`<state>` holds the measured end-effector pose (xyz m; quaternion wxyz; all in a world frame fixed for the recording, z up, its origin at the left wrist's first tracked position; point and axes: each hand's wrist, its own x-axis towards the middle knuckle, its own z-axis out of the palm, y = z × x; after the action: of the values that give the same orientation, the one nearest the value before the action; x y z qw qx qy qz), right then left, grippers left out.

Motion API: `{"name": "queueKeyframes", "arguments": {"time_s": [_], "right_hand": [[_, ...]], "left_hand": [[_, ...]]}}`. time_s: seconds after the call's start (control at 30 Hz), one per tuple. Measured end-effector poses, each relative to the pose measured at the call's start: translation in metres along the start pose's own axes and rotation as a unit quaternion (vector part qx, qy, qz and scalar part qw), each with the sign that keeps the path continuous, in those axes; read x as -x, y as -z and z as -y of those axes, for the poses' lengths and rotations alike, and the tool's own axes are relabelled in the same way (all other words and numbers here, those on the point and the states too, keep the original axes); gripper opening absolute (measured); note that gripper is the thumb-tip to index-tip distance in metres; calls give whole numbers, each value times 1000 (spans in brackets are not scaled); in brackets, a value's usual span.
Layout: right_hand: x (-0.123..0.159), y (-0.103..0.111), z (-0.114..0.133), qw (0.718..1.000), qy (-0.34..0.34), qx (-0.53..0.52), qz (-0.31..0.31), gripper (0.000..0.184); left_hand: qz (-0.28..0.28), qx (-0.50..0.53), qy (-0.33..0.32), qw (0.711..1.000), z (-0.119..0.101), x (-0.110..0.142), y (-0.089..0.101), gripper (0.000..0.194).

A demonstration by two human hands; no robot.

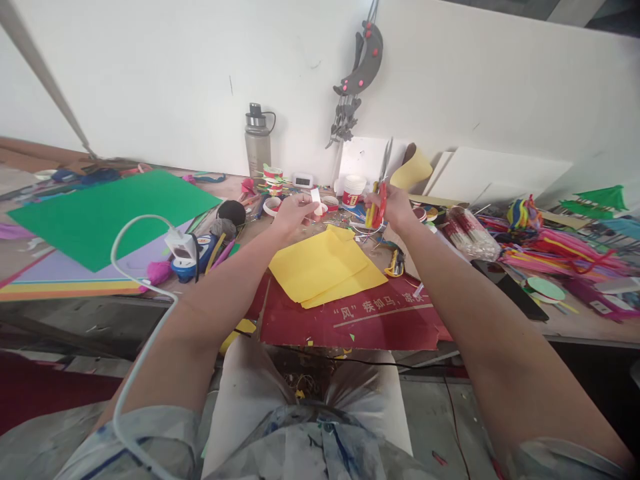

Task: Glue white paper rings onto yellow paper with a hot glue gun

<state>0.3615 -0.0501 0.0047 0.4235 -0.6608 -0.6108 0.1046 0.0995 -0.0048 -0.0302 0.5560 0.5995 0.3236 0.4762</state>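
My left hand [296, 212] pinches a small white strip of paper [316, 197], held upright over the middle of the table. To its right, my right hand [393, 205] grips scissors [381, 193] with red and yellow handles, their blades pointing up. Whether the blades are apart is hard to make out. Below both hands, overlapping yellow paper sheets [320, 267] lie partly on a red board [345, 320] with white lettering. Behind the hands stands a stack of paper cups [354, 189].
A grey bottle [258, 143] stands by the white wall. Green paper [115, 210] covers the left side, near a power socket block [185, 257] with a white cable. A phone [509, 289] and colourful pipe cleaners [560, 250] lie at right. A dark moon-shaped ornament [367, 63] hangs above.
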Motion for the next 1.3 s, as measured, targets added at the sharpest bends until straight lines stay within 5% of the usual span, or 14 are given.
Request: {"name": "queueKeyframes", "arguments": {"time_s": [0.13, 0.27, 0.37, 0.47, 0.53, 0.73, 0.87, 1.13, 1.3], "right_hand": [[4, 12, 13, 975, -22, -223, 4, 42], [16, 33, 25, 997, 62, -34, 10, 55], [20, 50, 27, 985, 75, 157, -19, 47], [19, 61, 27, 998, -26, 57, 4, 27], [19, 63, 27, 997, -59, -43, 16, 30], [30, 39, 34, 978, -24, -201, -52, 46], [44, 16, 47, 996, -11, -70, -60, 44], [64, -43, 88, 993, 53, 102, 27, 58], [67, -47, 103, 968, 155, 177, 90, 57]], "left_hand": [[-27, 36, -10, 999, 1, -5, 2, 22], [-57, 43, -2, 997, -2, -6, 3, 23], [-83, 39, 4, 996, -8, -4, 2, 25], [-99, 26, 8, 995, -14, -1, 2, 23], [-99, 30, 8, 995, -16, 1, 2, 22], [-55, 49, -18, 997, -14, 1, 4, 19], [-10, 113, 16, 993, -12, 4, -3, 22], [55, 206, 48, 976, -27, 13, -30, 51], [-24, 234, 48, 971, -14, 6, -24, 50]]}}
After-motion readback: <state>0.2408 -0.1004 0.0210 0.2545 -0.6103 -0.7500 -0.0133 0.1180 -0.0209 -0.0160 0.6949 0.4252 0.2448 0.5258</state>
